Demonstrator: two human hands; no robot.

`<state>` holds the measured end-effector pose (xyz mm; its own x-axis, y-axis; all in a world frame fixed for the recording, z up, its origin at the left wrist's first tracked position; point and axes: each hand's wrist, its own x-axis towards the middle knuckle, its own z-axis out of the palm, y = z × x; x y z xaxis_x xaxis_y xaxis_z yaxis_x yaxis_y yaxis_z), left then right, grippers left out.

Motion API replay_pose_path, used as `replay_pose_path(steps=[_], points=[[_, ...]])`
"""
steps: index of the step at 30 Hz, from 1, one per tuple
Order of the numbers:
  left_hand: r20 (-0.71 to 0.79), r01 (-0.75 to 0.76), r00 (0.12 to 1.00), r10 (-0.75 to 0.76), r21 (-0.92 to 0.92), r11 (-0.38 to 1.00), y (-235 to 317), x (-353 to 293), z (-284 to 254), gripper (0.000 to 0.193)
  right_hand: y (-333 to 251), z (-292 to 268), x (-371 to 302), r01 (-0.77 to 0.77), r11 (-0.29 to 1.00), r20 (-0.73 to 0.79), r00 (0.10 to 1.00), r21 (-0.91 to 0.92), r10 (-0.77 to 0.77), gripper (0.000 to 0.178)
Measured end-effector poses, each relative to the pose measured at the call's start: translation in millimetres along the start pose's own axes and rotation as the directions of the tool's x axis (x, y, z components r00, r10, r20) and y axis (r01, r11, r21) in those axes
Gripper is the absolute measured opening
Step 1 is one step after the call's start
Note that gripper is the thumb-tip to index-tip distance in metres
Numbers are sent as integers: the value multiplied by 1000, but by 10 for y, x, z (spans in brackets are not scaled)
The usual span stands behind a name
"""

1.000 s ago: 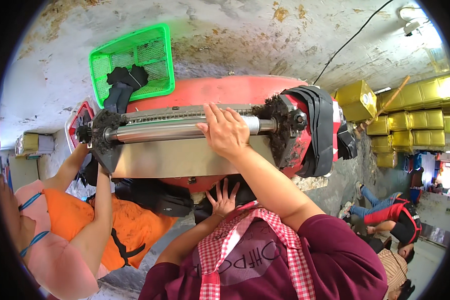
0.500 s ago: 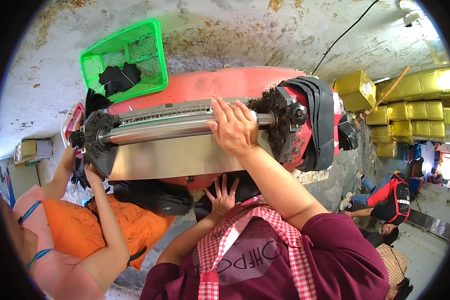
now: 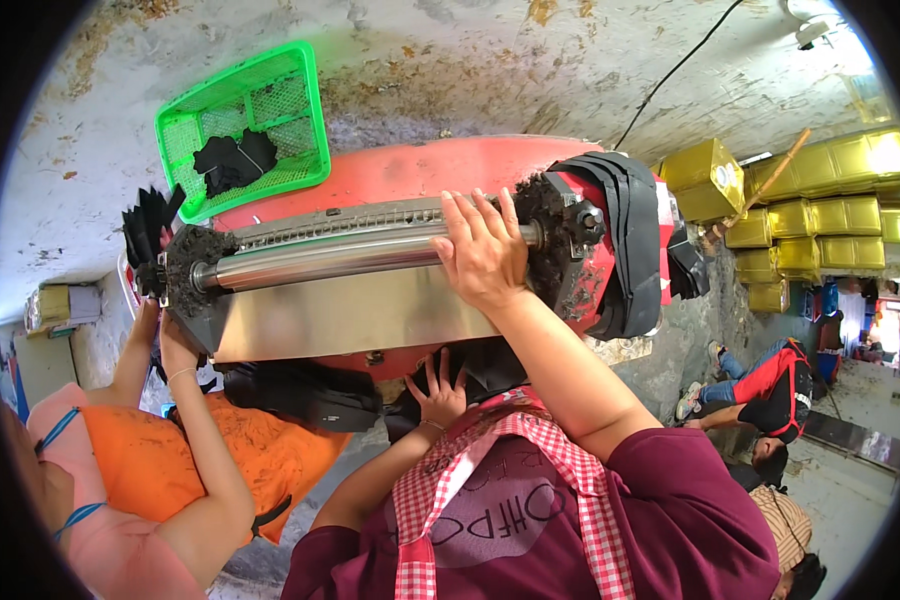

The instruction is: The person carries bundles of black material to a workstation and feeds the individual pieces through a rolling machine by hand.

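Note:
A red machine (image 3: pixel 450 155) stands before me, with a shiny metal roller (image 3: pixel 340 258) across it above a smooth metal plate (image 3: pixel 350 325). My right hand (image 3: pixel 488 255) lies over the roller's right part, palm down and fingers stretched out. Below the plate, my left hand (image 3: pixel 440 395) rests with spread fingers on black sheet material (image 3: pixel 485 370), close to my checked apron. Dark scraps (image 3: pixel 545 235) clump around the roller's right end, and more scraps (image 3: pixel 195 265) coat its left end. Under my right palm, the roller's surface is hidden.
At left, a co-worker in an orange apron (image 3: pixel 140 450) holds fanned black pieces (image 3: pixel 150 220) beside the machine. A green basket (image 3: pixel 320 130) with black pieces sits on its far side. Black strips (image 3: pixel 625 240) drape over its right end. Gold boxes (image 3: pixel 815 220) are stacked at far right.
My right hand has slid a little to the right along the roller. The co-worker's black pieces now show raised and fanned at the machine's left end. My left hand stays in place.

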<state>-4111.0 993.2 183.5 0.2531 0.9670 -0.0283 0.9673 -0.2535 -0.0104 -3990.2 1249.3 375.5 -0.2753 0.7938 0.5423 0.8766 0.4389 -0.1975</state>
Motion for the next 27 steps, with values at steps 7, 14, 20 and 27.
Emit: replay_pose_path(steps=[7,14,20,27], points=[[-4,11,1000,-11,-81,997,21,-27,-2,47,68,-72,-74,-49,999,65,997,-18,50,62],[-9,26,1000,-27,-123,992,27,-11,31,56,62,-197,-94,-120,988,171,976,-94,135,70],[80,46,996,-31,-196,980,35,62,-38,55,120,-254,-50,-221,963,259,932,-153,255,75],[59,78,996,-65,-250,965,20,86,-116,47,5,-765,448,-98,995,293,952,23,87,88]])
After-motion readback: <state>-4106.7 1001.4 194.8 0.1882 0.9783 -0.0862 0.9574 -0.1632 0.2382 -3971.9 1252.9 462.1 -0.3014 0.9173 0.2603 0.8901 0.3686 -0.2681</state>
